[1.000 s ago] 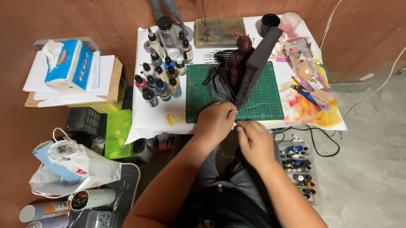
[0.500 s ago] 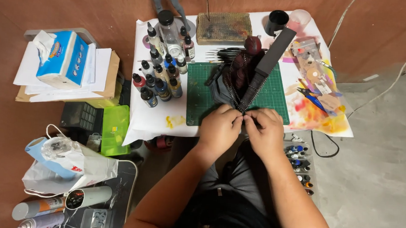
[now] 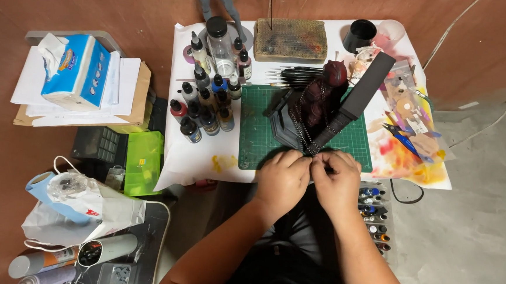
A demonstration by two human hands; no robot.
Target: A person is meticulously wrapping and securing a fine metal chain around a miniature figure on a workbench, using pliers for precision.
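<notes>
My hands now together at near edge of mat (image 3: 264, 143): left hand (image 3: 283, 182) and right hand (image 3: 337, 182), fingers pinched on chain (image 3: 308, 141) hanging off figure (image 3: 317, 105) on mat. Moved up from lap.

A reddish-brown floor (image 3: 68, 2) runs across the top and left of the view, giving way on the right to grey concrete (image 3: 469, 243) crossed by a thin pale cable (image 3: 500, 116). A low counter (image 3: 205, 156) covered in white paper stands in the middle under even, soft light. To its left sit a stack of papers on cardboard (image 3: 133, 94), and below that a small grey side table (image 3: 156, 235).
</notes>
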